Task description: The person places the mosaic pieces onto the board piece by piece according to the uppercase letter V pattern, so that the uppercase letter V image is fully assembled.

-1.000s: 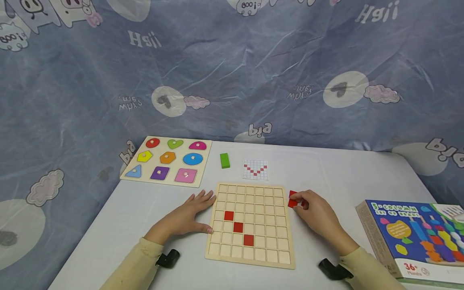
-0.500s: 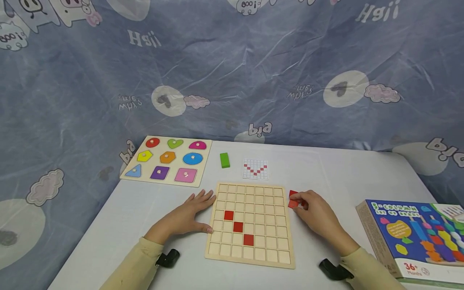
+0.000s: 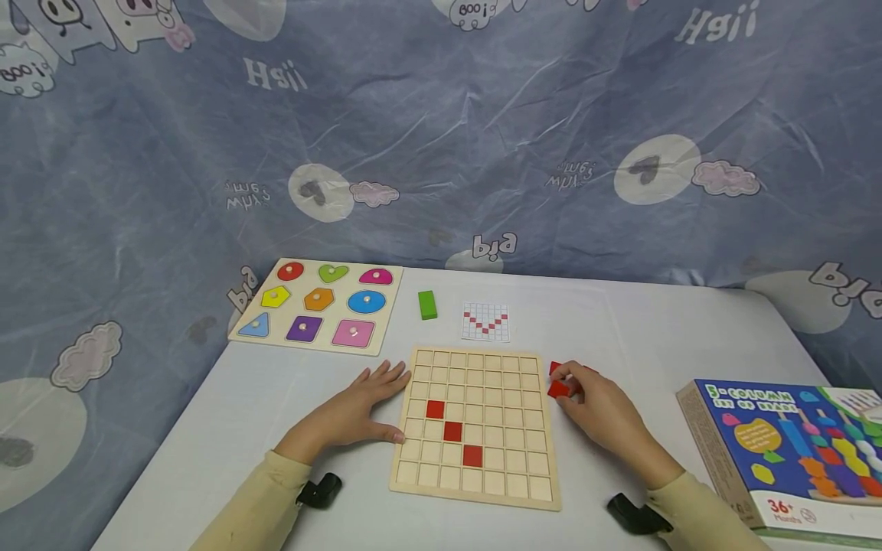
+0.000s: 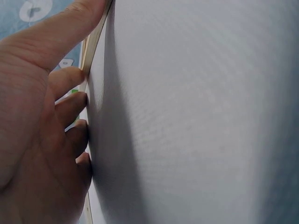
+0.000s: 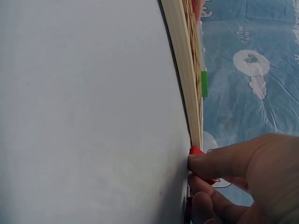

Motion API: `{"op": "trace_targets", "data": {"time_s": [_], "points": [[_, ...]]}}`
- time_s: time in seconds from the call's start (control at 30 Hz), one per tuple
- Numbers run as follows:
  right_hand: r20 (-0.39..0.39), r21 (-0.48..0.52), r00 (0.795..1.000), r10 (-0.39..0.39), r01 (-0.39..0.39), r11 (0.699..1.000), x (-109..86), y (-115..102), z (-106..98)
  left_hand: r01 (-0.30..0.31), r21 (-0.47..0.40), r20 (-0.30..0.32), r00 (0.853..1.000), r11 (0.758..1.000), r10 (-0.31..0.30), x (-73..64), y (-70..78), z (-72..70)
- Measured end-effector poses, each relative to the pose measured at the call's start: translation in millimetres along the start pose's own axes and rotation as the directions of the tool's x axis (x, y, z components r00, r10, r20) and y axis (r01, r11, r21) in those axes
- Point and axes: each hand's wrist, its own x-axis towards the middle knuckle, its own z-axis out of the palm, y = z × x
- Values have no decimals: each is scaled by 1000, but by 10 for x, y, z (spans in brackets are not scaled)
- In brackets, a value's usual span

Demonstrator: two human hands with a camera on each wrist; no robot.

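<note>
A wooden grid board [image 3: 506, 463] lies on the table, with three red square tiles [image 3: 452, 431] set in its cells along a diagonal. My left hand [image 3: 358, 412] rests spread at the board's left side, its fingertips and thumb at the edge. In the left wrist view the fingers of the left hand [image 4: 28, 121] line up along that edge. Right of the board, my right hand [image 3: 605, 409] pinches a red tile [image 3: 558, 389] between thumb and fingers; the right wrist view also shows this tile [image 5: 198, 150]. More red tiles [image 3: 554, 367] lie there, partly hidden by the hand.
A small card [image 3: 485, 321] printed with a red V pattern lies behind the board, beside a green block [image 3: 427, 304]. A knobbed shape puzzle [image 3: 324, 315] sits at the back left. At the right stands a colourful toy box [image 3: 792, 459]. A patterned cloth hangs behind the table.
The red tile in my right fingers has tilted and shifted slightly, and another red tile shows behind the fingers. My left hand and the board have stayed put.
</note>
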Motion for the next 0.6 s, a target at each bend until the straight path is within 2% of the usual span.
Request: {"op": "trace_targets", "data": {"time_s": [0.23, 0.6], "points": [[-15, -2, 1000, -24, 24, 1000, -15, 22, -22, 6, 0, 2, 1000, 1000, -6, 1, 0, 0], [-69, 69, 996, -50, 55, 996, -1, -20, -79, 1, -10, 4, 1000, 1000, -1, -3, -5, -5]]}}
